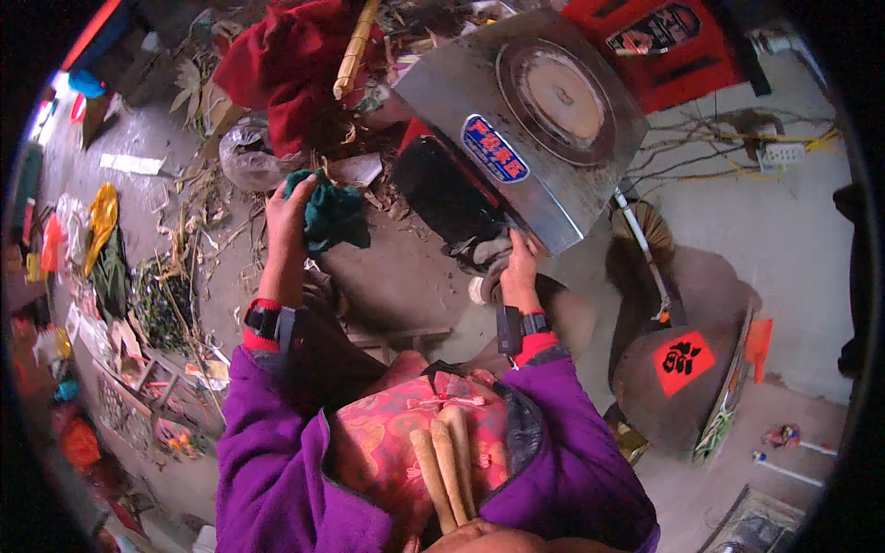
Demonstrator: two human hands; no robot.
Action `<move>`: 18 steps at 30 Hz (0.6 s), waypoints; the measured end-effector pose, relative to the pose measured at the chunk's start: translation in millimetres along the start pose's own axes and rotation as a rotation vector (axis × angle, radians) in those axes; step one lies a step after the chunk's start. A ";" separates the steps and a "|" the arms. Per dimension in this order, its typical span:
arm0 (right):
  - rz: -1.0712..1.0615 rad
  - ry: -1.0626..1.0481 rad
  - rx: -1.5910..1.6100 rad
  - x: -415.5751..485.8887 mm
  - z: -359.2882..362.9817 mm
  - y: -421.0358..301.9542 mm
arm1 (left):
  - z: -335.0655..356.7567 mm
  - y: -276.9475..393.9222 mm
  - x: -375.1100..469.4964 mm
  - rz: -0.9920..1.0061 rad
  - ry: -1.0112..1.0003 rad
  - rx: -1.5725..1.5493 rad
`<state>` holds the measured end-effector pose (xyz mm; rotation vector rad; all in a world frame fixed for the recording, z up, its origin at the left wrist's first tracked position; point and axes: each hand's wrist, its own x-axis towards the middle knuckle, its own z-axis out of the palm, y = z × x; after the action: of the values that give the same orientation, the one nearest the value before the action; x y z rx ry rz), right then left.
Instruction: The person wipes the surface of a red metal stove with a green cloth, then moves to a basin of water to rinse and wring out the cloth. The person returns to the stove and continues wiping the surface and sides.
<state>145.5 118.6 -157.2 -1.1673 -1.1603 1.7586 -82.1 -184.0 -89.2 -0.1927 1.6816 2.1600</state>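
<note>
My left hand [287, 214] grips a crumpled dark green cloth [335, 211] above the littered floor. To the right, my right hand [520, 273] holds a bunched grey cloth [487, 254], perhaps a glove, by the lower edge of a metal box stove [449, 90]. A round, worn plate [563, 93] is set in the stove's top, and its side bears a blue and red sticker [494, 148] with writing. Between the hands and the stove is a dark black panel or opening [442, 186]; which of these it is I cannot tell.
Beyond my left hand lie a clear plastic bag [252, 155], a red cloth [297, 69] and a tan stick-like roll [356, 52]. Dry plant litter covers the floor there. At right are tangled wires, a power strip [783, 156] and a red paper diamond [683, 363] with a character.
</note>
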 end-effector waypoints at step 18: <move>-0.738 -0.359 -1.454 -80.1 52.3 -57.7 | -9.1 26.2 -18.2 0.069 0.007 -0.222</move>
<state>127.8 51.3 -69.9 -0.8247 -2.8000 0.3615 -76.9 -202.0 -61.8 -0.2065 1.4701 2.3991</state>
